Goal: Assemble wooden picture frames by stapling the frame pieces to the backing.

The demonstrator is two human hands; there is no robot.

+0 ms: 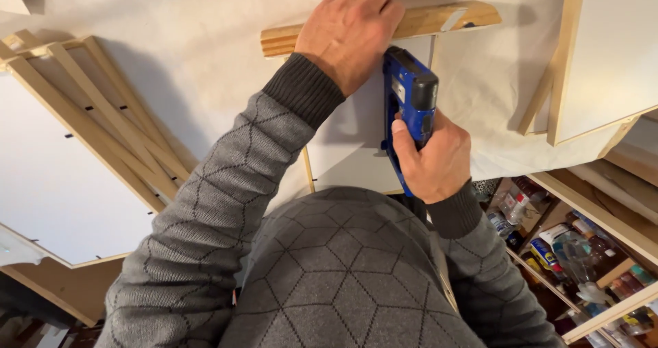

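A blue staple gun is being held in the right hand, with the fingers wrapped tightly round its handle and the thumb lying along the side facing the camera. The nose of the tool is being pointed away from the body, up toward a wooden bar just beyond the grip. The left hand is being pressed flat, palm down, over that same bar, with its fingers spread across the wood and onto the pale cloth behind it; nothing is being clasped by it. The heel of the left hand is lying just beside the head of the staple gun, and whether they are touching cannot be told. Under the tool, a white panel with a thin wooden edge is being partly covered by both forearms in grey patterned sleeves.

Well to the left of the grip, a stack of wooden frames is resting on the cloth at a slant, with a white sheet below them. To the right of the grip, another wood-edged white panel is lying tilted, and lower on that side, shelves holding bottles and small containers are being seen from above.
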